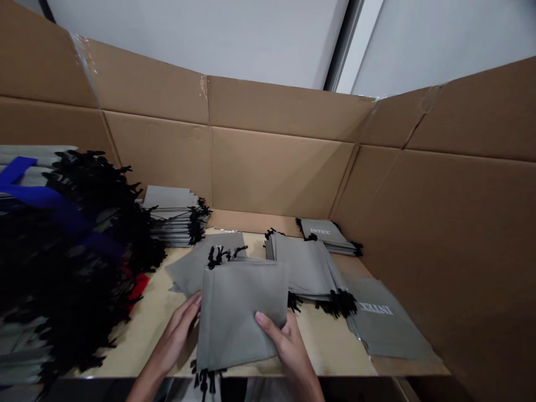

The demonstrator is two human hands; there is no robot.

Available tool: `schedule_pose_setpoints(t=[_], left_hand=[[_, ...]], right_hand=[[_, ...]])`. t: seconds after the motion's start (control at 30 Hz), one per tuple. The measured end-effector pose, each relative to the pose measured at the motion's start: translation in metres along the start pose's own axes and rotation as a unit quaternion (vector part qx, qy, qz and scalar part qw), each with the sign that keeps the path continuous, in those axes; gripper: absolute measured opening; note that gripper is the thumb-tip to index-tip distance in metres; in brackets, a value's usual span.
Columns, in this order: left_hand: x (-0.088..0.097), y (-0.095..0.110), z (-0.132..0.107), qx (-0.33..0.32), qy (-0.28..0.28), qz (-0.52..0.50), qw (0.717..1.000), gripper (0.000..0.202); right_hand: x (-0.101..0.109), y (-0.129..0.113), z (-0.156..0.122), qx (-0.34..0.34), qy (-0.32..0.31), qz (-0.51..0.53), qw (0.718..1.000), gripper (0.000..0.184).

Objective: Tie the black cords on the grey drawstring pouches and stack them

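Observation:
A small stack of grey drawstring bags is between my hands above the front of the table, with black cord ends at its upper left and lower left corners. My right hand grips the stack's right side, thumb on top and the other fingers mostly hidden behind. Along the left edge, my left hand presses with its fingers close together; part of it is hidden by the bags. Just behind lie loose grey bags, and to the right a fanned pile of grey bags with black cords.
A tall heap of bags with black cords and a blue strap fills the left. Further back are a neat bag stack and an INTEX-printed stack. More printed bags lie right. Cardboard walls enclose the table.

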State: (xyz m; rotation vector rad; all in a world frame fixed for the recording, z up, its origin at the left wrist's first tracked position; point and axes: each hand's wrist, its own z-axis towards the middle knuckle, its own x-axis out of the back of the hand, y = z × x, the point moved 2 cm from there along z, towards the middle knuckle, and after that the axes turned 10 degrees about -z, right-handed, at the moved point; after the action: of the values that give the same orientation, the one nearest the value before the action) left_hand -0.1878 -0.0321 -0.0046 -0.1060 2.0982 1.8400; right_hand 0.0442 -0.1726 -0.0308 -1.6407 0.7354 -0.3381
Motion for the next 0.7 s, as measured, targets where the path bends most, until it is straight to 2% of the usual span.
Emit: schedule_pose_setpoints(t=[0.2, 0.3, 0.4, 0.57, 0.63, 0.7], left_hand=[[-0.002, 0.012, 0.003, -0.041, -0.004, -0.107, 0.993, 0.061], [-0.001, 0.006, 0.001, -0.029, -0.021, -0.034, 0.999, 0.059], [0.001, -0.003, 0.001, -0.009, -0.007, 0.038, 0.999, 0.055], [-0.002, 0.001, 0.004, -0.055, -0.039, -0.041, 0.997, 0.069], [-0.002, 0.002, 0.002, -0.054, -0.039, -0.022, 0.998, 0.068], [-0.002, -0.002, 0.000, -0.027, -0.018, 0.034, 0.999, 0.066]], right_hand=[[0.002, -0.005, 0.004, 0.002, 0.056, 0.069, 0.996, 0.077], [0.002, -0.005, 0.001, 0.003, 0.026, 0.030, 0.999, 0.072], [0.001, -0.004, -0.002, 0.004, -0.005, -0.008, 1.000, 0.068], [0.002, -0.005, 0.002, 0.008, 0.062, 0.062, 0.996, 0.073], [0.001, -0.004, 0.003, 0.005, 0.057, 0.055, 0.997, 0.075], [0.000, -0.002, 0.002, 0.004, 0.024, 0.015, 1.000, 0.072]])
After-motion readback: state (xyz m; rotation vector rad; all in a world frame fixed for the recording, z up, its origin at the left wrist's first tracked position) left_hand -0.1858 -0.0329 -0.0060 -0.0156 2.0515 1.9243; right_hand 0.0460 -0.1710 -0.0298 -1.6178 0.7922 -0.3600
